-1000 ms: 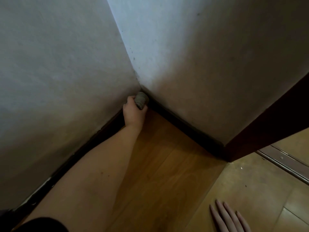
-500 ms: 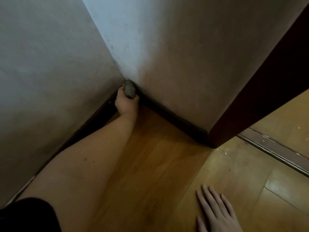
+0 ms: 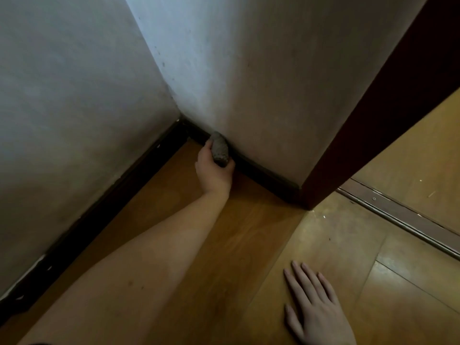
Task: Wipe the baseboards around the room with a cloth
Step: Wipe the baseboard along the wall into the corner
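**Wiping the baseboard just past a room corner**

A person crouches low in the corner of a room, seen from above. Their left hand reaches forward with its fingers curled around a bunched grey cloth, pressing it against the dark baseboard of the short wall on the right, just beside the corner. Their right hand lies flat on the wooden floor, fingers straight and slightly spread, propping the body.

As a judgement, the job is mid-way here: the short stretch between the cloth and the dark door frame looks left to wipe. Whether the long baseboard on the left wall is already clean is hard to tell in this dim light; pale specks show along it. Beyond the frame, a metal threshold strip crosses the floor. The door frame ends this run of baseboard.
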`<state>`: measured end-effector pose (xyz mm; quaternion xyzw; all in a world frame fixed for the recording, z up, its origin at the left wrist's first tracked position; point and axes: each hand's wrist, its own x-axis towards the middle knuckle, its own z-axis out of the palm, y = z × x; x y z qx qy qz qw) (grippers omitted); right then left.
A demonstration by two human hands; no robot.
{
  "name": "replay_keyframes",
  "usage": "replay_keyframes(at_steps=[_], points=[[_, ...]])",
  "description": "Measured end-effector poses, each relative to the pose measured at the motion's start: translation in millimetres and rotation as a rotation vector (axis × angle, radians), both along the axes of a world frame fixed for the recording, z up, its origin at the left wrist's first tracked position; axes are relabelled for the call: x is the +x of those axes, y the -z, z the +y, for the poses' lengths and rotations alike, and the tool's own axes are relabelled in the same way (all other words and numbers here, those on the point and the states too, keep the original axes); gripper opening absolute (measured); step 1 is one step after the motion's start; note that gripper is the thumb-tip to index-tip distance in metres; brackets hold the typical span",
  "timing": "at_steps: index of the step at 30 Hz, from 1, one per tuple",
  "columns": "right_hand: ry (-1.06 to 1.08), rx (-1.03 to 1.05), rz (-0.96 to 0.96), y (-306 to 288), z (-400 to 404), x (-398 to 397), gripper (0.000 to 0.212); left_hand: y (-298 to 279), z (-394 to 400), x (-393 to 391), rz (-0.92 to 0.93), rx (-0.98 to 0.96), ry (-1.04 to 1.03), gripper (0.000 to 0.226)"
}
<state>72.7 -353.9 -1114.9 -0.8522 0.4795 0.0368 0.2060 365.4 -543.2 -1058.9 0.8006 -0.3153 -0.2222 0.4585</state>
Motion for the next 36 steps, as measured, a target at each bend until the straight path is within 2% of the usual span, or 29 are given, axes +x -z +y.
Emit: replay_keyframes(at_steps=[3,7,12,18,24,30,32,36], points=[[-0.014,-0.043,0.013,3,1,-1,0.065,6,14,-19,0.006,-0.045,0.041,0.069],[-0.024,-0.070,0.043,9,2,-2,0.075,6,26,-35,-0.018,-0.079,0.084,0.064],[-0.011,-0.071,0.031,10,3,0,0.071,-4,37,-64,-0.028,-0.087,0.101,0.057],[0.002,-0.081,0.024,8,4,-1,0.069,-6,63,-106,-0.154,-0.002,0.374,0.051],[0.006,-0.063,0.020,8,5,0,0.069,-5,70,-117,-0.222,-0.013,0.441,0.050],[0.007,-0.051,0.033,6,5,0,0.070,9,81,-99,-0.269,0.033,0.934,0.054],[0.007,-0.047,0.042,6,5,0,0.070,12,87,-94,-0.246,0.038,0.901,0.053],[0.009,-0.045,0.063,6,5,0,0.070,11,80,-65,-0.197,0.049,0.551,0.050]])
